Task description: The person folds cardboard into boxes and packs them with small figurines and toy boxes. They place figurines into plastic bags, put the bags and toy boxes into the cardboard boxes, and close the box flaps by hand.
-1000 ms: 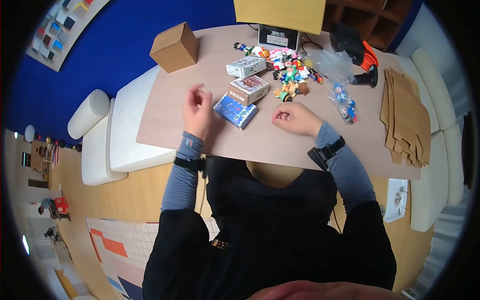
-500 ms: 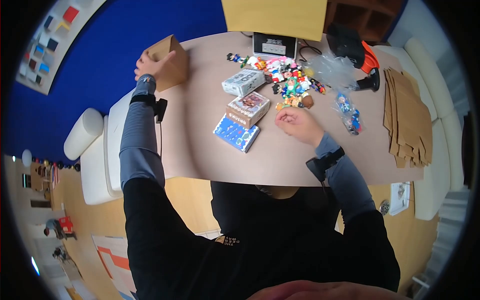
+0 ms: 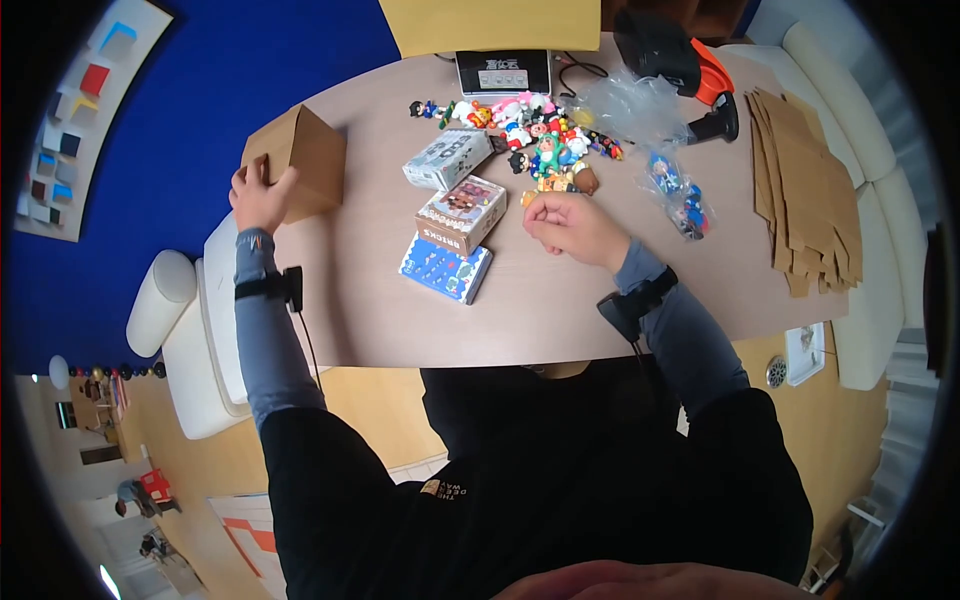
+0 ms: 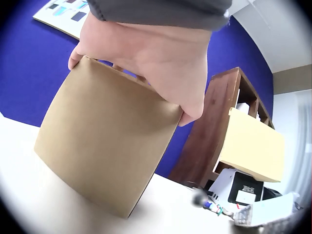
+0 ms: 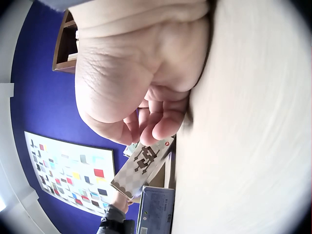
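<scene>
At the left end of the table, my left hand grips the top of a brown cardboard box. In the left wrist view the thumb and a finger pinch opposite edges of that box, over a broad plain side. My right hand rests on the table with its fingers loosely curled and holding nothing. Just left of it stand a brown-and-white box marked BRICKS, a blue patterned box and a grey-white box. Beyond the right hand lies a heap of small toy figures.
Flattened brown cardboard is stacked at the table's right end. A clear plastic bag, bagged blue figures and a black-and-orange device lie at the back right. Behind the figures stands a black-and-white box under a yellow panel.
My left hand has gone left from beside the blue box to the cardboard box and taken hold of it. The cardboard box has turned and come nearer. The right hand has stayed put.
</scene>
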Motion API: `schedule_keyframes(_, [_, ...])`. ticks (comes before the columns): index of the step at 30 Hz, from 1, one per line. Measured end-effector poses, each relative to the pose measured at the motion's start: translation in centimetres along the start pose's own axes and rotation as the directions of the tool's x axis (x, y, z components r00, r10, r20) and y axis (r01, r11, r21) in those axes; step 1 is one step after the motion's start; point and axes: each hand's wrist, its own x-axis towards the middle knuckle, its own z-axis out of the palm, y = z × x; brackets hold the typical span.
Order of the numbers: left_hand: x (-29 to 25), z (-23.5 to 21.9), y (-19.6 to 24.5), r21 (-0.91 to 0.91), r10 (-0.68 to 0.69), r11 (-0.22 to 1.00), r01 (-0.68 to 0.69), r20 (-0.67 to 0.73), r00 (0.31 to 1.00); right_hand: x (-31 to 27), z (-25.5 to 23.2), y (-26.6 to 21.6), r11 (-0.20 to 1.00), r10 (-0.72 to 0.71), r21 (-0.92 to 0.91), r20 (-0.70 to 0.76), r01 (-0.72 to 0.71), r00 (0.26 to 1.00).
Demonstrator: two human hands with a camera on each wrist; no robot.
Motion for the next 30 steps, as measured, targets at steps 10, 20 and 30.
schedule_keyframes(10, [-15.1,-9.5,3.8,0.189,0.009,0.981,-0.034,0.131,0.991,0.3,-0.3,0.5,1.000,-0.015,0.020,0.048,0.014,0.999])
schedule_keyframes(20, [-12.8,-9.2,0.7,-0.336,0.347,0.905,-0.261,0.227,0.910,0.0,0.9,0.6,0.972,-0.083,-0.210,0.099,0.103,0.992])
schedule_keyframes(30, [-19.4,-12.6,1.7,-0.159,0.233,0.966,-0.206,0.171,0.957,-0.2,8.2,-0.9,0.781,-0.007,-0.592,0.307,0.198,0.952])
